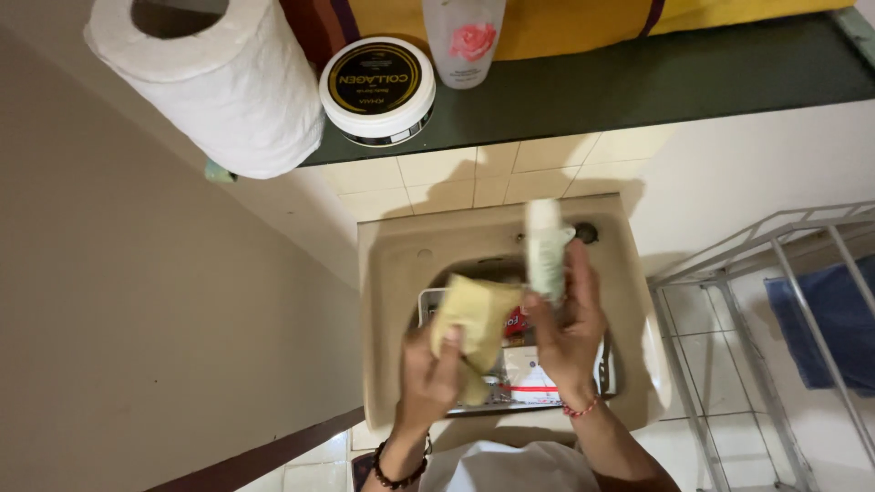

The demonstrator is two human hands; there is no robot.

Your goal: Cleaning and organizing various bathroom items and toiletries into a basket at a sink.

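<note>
Mostly hidden: the lower end of the tube [545,248], which sits inside the right hand [567,330]; only its pale upper part shows, upright over the back of the sink [392,273].
Right hand: fingers closed round the tube, a red bead bracelet at the wrist.
Cloth: a yellow cloth [474,319] held just left of the tube, its upper corner close to or touching it; I cannot tell which.
Left hand: the left hand [433,374] grips the cloth from below, thumb pressed on its front; the other fingers are behind the fabric and out of sight. A dark bead bracelet is on that wrist.
Sink: a wire rack [602,364] lies in the basin with packets on it, largely covered by both hands and the cloth, so what they are is hard to make out.
Shelf: a dark shelf [684,77] above carries a paper roll [214,82], a round jar [378,89] and a bottle [463,41]; the bottle is cut off by the top edge.
Edges: a wall stands close on the left of the sink; a metal frame [775,273] with a blue towel [834,319] stands on the right, running out of the picture.
Open room: tiled floor shows between sink and frame.
</note>
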